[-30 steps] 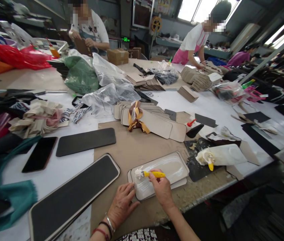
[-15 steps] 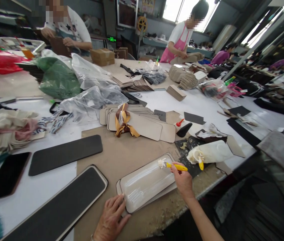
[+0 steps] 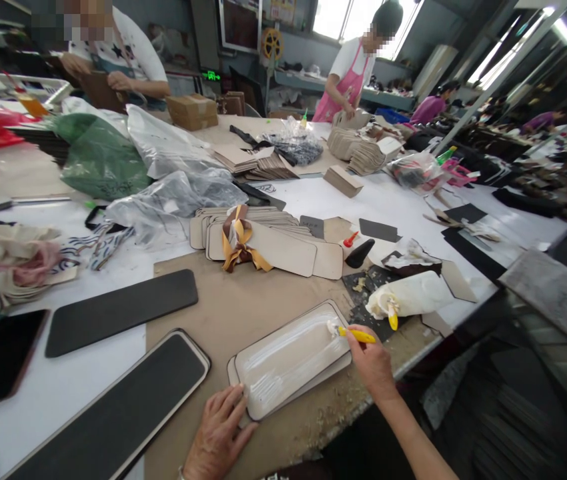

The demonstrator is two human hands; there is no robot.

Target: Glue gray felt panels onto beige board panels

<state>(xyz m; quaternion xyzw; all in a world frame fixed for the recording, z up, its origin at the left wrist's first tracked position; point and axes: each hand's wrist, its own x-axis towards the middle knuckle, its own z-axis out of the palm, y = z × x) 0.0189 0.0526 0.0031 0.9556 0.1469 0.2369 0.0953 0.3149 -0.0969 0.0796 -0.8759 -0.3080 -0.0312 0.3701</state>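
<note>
My right hand [image 3: 371, 360] grips a yellow-handled brush [image 3: 358, 334], its bristles loaded with white paste and touching the far right part of a beige rounded panel [image 3: 288, 363]. Wet white streaks run along this panel, which lies on another similar panel [image 3: 308, 385] turned slightly askew. At the near left corner my left hand [image 3: 221, 427] rests with fingers stretched out, fingertips on the panel's edge. To the right of the brush, a white paste-smeared bottle [image 3: 411, 295] lies on its side, with a second yellow handle [image 3: 392, 316] at its cut opening.
Long black panels [image 3: 123, 312] and a phone [image 3: 3, 360] lie on the left. Behind the work is a stack of beige panels [image 3: 283, 250] tied with a ribbon [image 3: 238, 243]. Plastic bags [image 3: 108, 160] crowd the back left. Two co-workers stand across the table [image 3: 203, 280].
The brush in my right hand has moved a little toward the panel's right end, leaving more white streaks there. My left hand stays at the corner. The camera view has shifted slightly.
</note>
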